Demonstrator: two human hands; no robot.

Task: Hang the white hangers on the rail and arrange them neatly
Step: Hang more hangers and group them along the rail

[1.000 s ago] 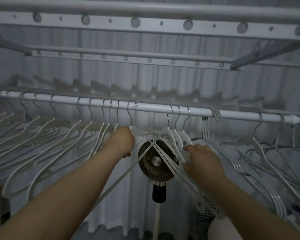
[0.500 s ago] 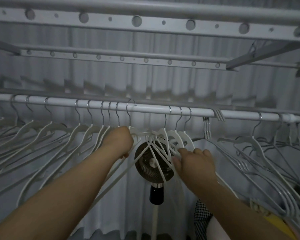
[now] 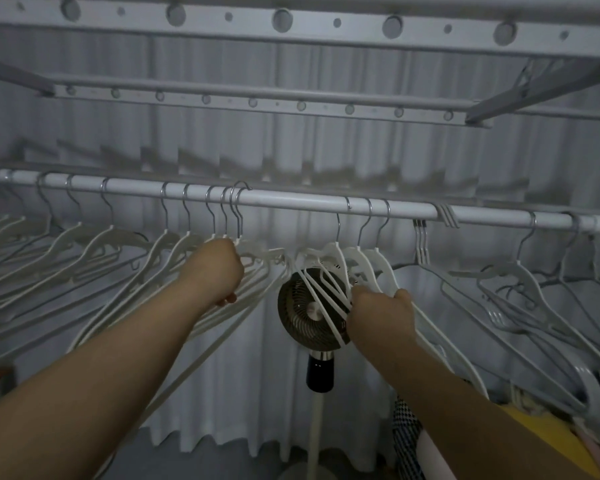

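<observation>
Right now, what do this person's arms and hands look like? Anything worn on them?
Both are bare. The left hand and right hand wear no gloves, and no ring, watch or bracelet shows. No sleeve covers the left forearm or the right forearm down to the frame's edge. Dim light hides finer detail.

Single head cam, wide-angle, worn on the person's head. It faces forward from below the white round metal rail (image 3: 309, 201), which crosses the whole frame at mid-height. Grey perforated overhead rack bar (image 3: 326, 24) is seen from its underside. Close range: forearms enter from the bottom corners, left hand (image 3: 215, 271) and right hand (image 3: 381, 313) at centre among white plastic hangers with metal hooks (image 3: 368, 265). Pleated white curtain (image 3: 222, 393) is the backdrop.
</observation>
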